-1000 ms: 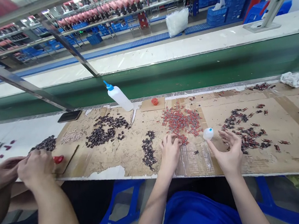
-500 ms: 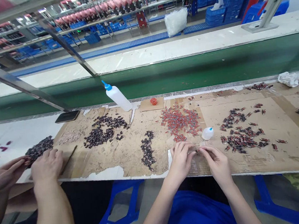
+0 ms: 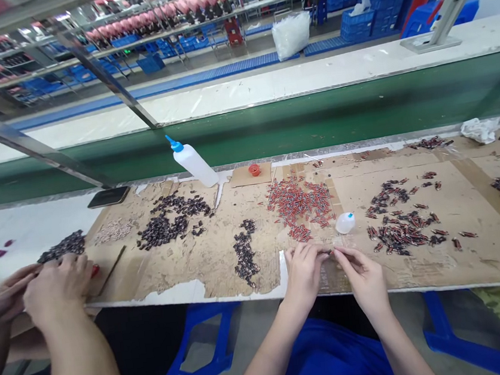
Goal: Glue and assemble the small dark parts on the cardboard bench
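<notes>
My left hand (image 3: 303,270) and my right hand (image 3: 363,276) meet fingertip to fingertip at the table's front edge. Both pinch one small dark part (image 3: 329,252), mostly covered by the fingers and too tiny to make out in detail. Just beyond them stands a small white bottle (image 3: 345,223) with a blue tip. A heap of small red-and-silver parts (image 3: 299,203) lies behind my left hand. To the right are red-and-black parts (image 3: 402,233) in loose piles. Small black pieces (image 3: 244,251) form a narrow pile on the left.
A co-worker's hands (image 3: 56,288) work at the left beside dark pieces (image 3: 64,245). A tall white bottle (image 3: 197,166) with a blue nozzle leans near the back. Close by are a red cap (image 3: 254,169) and a phone (image 3: 109,196). Cardboard (image 3: 441,202) covers the tabletop.
My hands keep their pinch, almost unmoved. The co-worker's hands have shifted a little left, and a red object now shows beside them. The whole view has slid slightly.
</notes>
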A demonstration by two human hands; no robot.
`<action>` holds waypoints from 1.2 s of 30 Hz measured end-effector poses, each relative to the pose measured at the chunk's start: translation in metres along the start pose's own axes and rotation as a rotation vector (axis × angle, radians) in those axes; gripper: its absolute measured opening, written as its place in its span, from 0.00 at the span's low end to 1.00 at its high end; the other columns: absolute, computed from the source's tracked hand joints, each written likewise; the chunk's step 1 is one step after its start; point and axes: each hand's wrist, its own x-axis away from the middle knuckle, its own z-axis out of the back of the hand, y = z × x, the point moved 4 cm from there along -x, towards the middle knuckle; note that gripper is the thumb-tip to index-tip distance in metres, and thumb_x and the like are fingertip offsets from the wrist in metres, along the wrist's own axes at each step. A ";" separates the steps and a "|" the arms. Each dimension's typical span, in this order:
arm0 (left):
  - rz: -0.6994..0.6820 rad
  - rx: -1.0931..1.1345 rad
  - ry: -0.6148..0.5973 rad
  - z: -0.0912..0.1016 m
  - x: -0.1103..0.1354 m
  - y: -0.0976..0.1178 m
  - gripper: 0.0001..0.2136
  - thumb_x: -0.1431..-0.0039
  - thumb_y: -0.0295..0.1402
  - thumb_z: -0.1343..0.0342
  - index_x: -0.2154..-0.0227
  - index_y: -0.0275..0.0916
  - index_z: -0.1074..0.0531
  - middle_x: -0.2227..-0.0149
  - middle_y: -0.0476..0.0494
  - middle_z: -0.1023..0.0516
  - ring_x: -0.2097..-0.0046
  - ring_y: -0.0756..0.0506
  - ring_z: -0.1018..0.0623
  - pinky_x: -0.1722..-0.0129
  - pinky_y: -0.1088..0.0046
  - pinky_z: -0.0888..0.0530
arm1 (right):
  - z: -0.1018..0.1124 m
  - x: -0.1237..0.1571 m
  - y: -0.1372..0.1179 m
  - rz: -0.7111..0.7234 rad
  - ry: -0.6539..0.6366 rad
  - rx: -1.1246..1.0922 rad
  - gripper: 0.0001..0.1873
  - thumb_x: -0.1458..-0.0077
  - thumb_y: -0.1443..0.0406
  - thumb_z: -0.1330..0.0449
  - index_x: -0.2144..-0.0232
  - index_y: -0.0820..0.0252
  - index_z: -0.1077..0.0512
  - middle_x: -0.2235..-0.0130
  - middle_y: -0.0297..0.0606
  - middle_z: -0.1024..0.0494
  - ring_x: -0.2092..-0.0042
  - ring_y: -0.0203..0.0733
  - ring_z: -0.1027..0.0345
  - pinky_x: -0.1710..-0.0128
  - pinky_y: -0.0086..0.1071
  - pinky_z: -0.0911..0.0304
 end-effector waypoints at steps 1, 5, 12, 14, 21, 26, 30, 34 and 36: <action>0.005 0.020 0.008 0.001 0.001 0.000 0.06 0.38 0.25 0.47 0.65 0.42 0.26 0.64 0.48 0.19 0.58 0.46 0.25 0.56 0.65 0.38 | 0.000 0.000 -0.001 -0.012 -0.005 -0.013 0.22 0.55 0.48 0.35 0.68 0.61 0.21 0.64 0.45 0.18 0.63 0.50 0.22 0.60 0.42 0.25; 0.003 0.085 0.016 0.002 0.002 0.001 0.06 0.38 0.26 0.47 0.65 0.42 0.26 0.64 0.48 0.19 0.58 0.45 0.24 0.56 0.65 0.37 | -0.001 0.002 -0.002 -0.045 -0.039 -0.067 0.22 0.57 0.48 0.34 0.69 0.61 0.22 0.66 0.45 0.18 0.64 0.49 0.22 0.60 0.42 0.25; -0.010 0.154 0.042 0.006 0.002 0.004 0.07 0.38 0.27 0.47 0.67 0.42 0.25 0.66 0.47 0.19 0.60 0.46 0.24 0.56 0.64 0.35 | -0.003 0.006 -0.009 -0.080 -0.052 -0.135 0.22 0.60 0.48 0.32 0.72 0.61 0.22 0.68 0.44 0.18 0.67 0.46 0.22 0.57 0.43 0.26; -0.014 0.159 0.060 0.007 0.003 0.005 0.06 0.38 0.27 0.46 0.67 0.42 0.25 0.67 0.48 0.19 0.61 0.45 0.24 0.57 0.65 0.35 | -0.003 0.008 -0.012 -0.085 -0.032 -0.140 0.22 0.60 0.48 0.32 0.72 0.61 0.23 0.69 0.44 0.18 0.67 0.46 0.22 0.58 0.42 0.26; -0.119 0.142 0.113 0.012 0.005 0.012 0.06 0.37 0.27 0.47 0.65 0.41 0.25 0.67 0.48 0.19 0.62 0.46 0.25 0.59 0.66 0.36 | 0.001 0.007 -0.017 -0.084 -0.047 -0.132 0.23 0.60 0.47 0.32 0.73 0.60 0.26 0.70 0.44 0.19 0.68 0.45 0.22 0.60 0.40 0.26; -0.192 0.138 0.154 0.015 0.006 0.016 0.07 0.36 0.28 0.48 0.65 0.41 0.25 0.67 0.48 0.18 0.63 0.47 0.25 0.59 0.67 0.37 | 0.003 0.007 -0.022 -0.052 -0.054 -0.066 0.23 0.60 0.46 0.32 0.75 0.60 0.27 0.70 0.43 0.19 0.68 0.45 0.22 0.60 0.38 0.26; -0.192 0.169 0.150 0.019 0.005 0.015 0.08 0.35 0.29 0.49 0.66 0.41 0.24 0.67 0.47 0.18 0.63 0.47 0.25 0.59 0.67 0.35 | 0.001 0.010 -0.028 0.018 -0.089 0.002 0.21 0.55 0.48 0.35 0.73 0.61 0.25 0.68 0.44 0.18 0.68 0.45 0.22 0.60 0.38 0.25; -0.083 0.264 0.094 0.020 0.001 0.014 0.08 0.37 0.30 0.47 0.67 0.41 0.23 0.68 0.46 0.19 0.63 0.46 0.24 0.58 0.67 0.31 | 0.002 0.010 -0.030 0.095 -0.073 0.041 0.17 0.53 0.51 0.35 0.71 0.60 0.22 0.68 0.43 0.18 0.67 0.47 0.22 0.61 0.39 0.25; -0.020 0.316 0.066 0.019 0.000 0.013 0.08 0.38 0.30 0.46 0.68 0.42 0.22 0.69 0.45 0.19 0.63 0.45 0.24 0.56 0.65 0.30 | 0.003 0.009 -0.031 0.130 -0.050 0.036 0.14 0.53 0.54 0.35 0.72 0.59 0.21 0.68 0.43 0.18 0.67 0.46 0.22 0.61 0.38 0.25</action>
